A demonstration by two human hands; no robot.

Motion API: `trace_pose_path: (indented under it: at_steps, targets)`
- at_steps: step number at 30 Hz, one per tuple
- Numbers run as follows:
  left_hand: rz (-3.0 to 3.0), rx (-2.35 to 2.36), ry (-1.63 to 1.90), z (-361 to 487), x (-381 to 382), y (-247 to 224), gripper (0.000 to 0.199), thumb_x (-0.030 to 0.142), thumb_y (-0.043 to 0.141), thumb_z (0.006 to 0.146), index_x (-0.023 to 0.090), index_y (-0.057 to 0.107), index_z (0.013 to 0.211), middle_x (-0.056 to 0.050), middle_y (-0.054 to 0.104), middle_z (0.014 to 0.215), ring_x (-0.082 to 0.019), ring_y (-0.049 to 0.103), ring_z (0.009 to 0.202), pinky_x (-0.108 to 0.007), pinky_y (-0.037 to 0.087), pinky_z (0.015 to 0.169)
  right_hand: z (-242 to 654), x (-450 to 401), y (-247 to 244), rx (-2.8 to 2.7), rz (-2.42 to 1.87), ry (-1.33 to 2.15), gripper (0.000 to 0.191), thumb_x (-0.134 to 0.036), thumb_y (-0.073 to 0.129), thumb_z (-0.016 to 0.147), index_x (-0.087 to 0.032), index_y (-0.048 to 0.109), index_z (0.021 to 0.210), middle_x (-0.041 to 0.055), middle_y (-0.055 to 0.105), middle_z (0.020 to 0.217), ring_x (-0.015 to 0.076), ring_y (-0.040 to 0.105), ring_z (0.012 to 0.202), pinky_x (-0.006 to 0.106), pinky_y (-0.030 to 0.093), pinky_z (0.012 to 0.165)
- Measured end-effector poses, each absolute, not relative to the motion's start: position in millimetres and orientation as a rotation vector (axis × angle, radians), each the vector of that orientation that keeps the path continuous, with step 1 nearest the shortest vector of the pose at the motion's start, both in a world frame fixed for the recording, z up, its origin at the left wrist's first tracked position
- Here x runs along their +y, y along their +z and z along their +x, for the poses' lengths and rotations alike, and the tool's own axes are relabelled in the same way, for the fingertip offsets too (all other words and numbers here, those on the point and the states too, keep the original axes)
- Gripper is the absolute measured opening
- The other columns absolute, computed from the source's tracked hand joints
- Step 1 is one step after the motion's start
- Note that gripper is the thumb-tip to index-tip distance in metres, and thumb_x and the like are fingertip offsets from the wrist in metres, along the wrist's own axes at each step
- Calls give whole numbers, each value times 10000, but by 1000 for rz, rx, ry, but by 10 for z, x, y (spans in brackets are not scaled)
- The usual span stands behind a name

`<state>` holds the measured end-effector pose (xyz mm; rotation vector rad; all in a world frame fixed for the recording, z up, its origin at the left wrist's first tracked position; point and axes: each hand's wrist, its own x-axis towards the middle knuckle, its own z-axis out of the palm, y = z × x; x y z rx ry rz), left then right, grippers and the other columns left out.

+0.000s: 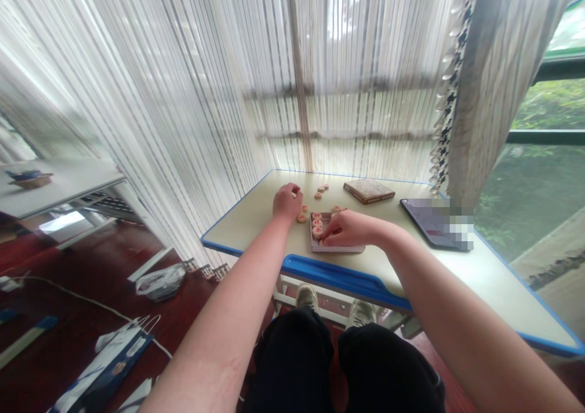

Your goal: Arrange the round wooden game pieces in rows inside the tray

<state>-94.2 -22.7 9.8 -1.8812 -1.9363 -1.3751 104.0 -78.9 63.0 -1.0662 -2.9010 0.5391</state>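
Observation:
A shallow open box (338, 249) stands near the front edge of the desk. Round wooden Chinese chess pieces (317, 223) with red characters lie in a row along its left side. My right hand (348, 227) reaches into the box, fingers pinched on a chess piece (322, 242) at the front left corner, mostly covered by the fingertips. To the left of the box, my left hand (287, 202) hovers with curled fingers; what they hold, if anything, is hidden. Loose chess pieces (301, 218) lie between that hand and the box, and several others (319, 195) farther back.
Behind the box lies a flat patterned box or lid (369, 190). A dark tablet (429, 223) rests on the right part of the blue-edged desk (249, 218). String curtains hang behind. Bags (162, 281) and a cable are on the floor at left.

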Motion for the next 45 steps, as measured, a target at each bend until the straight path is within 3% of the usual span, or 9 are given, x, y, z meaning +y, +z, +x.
trace_pose_path:
  at_steps: [13, 30, 45]
  targets:
    - [-1957, -1945, -1291, -903, -274, 119, 147, 209, 478, 777, 176, 604, 844, -37, 637, 857, -123, 563, 709, -254, 434, 728, 1005, -773, 581, -2889, -1079, 377, 212, -319, 572, 660, -200, 715, 762, 0, 638, 663, 107, 493, 582, 216, 331, 562]
    - [-1824, -2023, -1212, -948, -228, 59, 165, 184, 464, 761, 184, 626, 795, -52, 645, 805, -176, 555, 843, -296, 420, 809, 921, -763, 504, -2869, -1246, 61, 370, -493, 494, 725, -176, 684, 712, 57, 628, 661, 133, 477, 559, 252, 276, 509]
    - [-1734, -2279, -1431, -1066, -138, -34, 304, 83, 433, 693, 180, 645, 889, -48, 676, 882, -169, 599, 853, -277, 449, 771, 998, -772, 560, -2839, -1160, 345, 254, -415, 600, 671, -209, 712, 770, 7, 651, 699, 117, 505, 599, 225, 315, 545]
